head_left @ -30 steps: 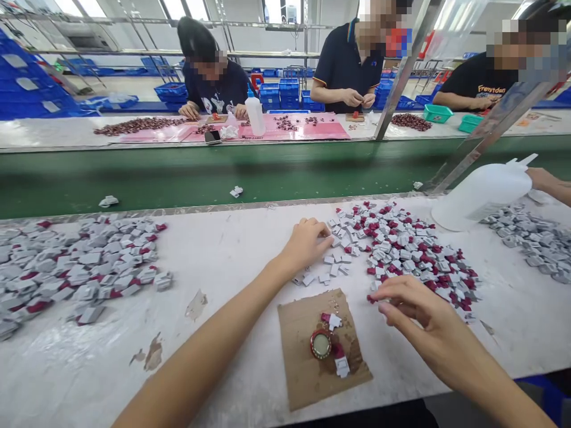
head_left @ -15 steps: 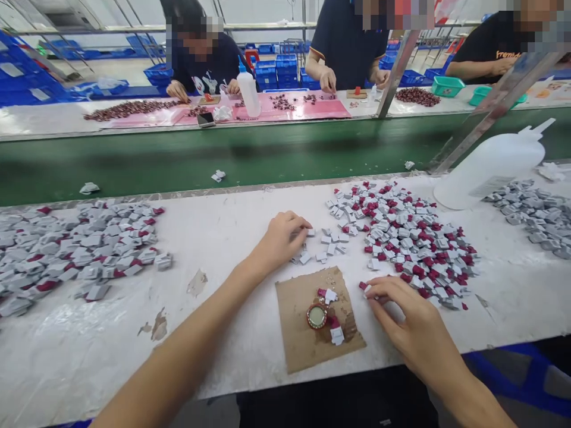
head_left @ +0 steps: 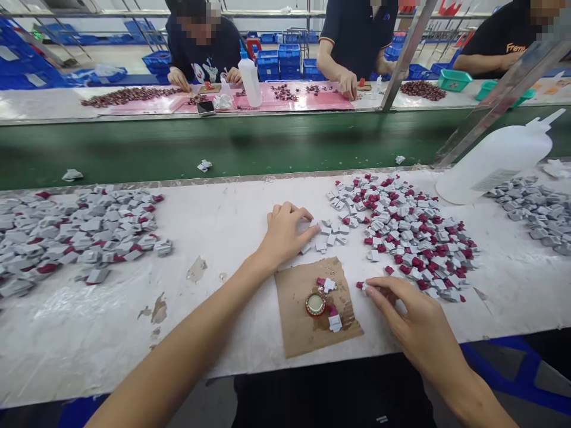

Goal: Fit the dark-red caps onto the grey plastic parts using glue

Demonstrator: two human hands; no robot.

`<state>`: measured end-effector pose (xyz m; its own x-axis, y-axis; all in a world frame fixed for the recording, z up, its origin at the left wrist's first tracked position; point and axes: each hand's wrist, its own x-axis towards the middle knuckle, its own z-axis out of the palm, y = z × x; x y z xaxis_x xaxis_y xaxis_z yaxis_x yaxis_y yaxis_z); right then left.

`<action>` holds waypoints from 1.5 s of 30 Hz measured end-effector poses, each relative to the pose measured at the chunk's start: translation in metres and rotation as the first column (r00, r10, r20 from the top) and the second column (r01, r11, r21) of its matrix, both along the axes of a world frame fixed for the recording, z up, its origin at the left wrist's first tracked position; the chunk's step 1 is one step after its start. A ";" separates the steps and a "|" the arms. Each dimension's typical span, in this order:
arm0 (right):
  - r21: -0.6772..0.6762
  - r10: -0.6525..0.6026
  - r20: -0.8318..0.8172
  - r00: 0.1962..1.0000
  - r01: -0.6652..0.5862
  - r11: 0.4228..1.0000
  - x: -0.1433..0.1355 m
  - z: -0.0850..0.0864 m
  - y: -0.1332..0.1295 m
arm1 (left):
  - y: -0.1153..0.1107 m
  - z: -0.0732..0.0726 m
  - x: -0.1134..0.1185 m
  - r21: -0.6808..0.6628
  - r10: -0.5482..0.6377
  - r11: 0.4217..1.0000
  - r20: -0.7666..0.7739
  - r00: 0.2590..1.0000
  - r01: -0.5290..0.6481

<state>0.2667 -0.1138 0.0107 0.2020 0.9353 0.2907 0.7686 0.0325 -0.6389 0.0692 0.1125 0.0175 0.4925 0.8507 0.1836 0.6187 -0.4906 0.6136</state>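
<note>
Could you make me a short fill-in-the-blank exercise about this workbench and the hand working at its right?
1. The round cap lies on a piece of brown ____.
2. On that sheet, beside the cap, lie ____ grey-and-maroon parts.
3. The right hand pinches a small part between its fingers and ____.
4. The long strip just beyond the near bench is coloured ____.

Missing words: cardboard; two; thumb; green.
</note>
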 end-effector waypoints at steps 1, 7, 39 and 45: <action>0.003 -0.009 0.005 1.000 0.009 1.000 0.000 0.001 0.000 | 0.000 0.000 0.002 0.001 -0.001 1.000 0.006 1.000 0.001; -0.022 -0.025 -0.045 0.999 0.024 0.999 0.005 0.001 -0.006 | -0.002 0.011 -0.010 -0.032 -0.015 0.999 0.100 0.995 0.019; 0.005 0.194 -0.425 0.884 -0.211 0.977 -0.039 0.019 0.001 | -0.131 -0.020 -0.094 -0.007 0.219 0.975 0.170 0.961 -0.221; -0.008 0.185 -0.416 0.891 -0.206 0.978 -0.038 0.018 0.002 | -0.137 -0.021 -0.094 0.076 0.328 0.938 0.132 0.935 -0.339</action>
<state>0.2286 -0.1115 0.0283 0.1047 0.9793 0.1733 0.4187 0.1146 -0.9008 -0.0243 -0.0241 -0.0039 0.1539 0.9377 0.3114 0.6847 -0.3284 0.6506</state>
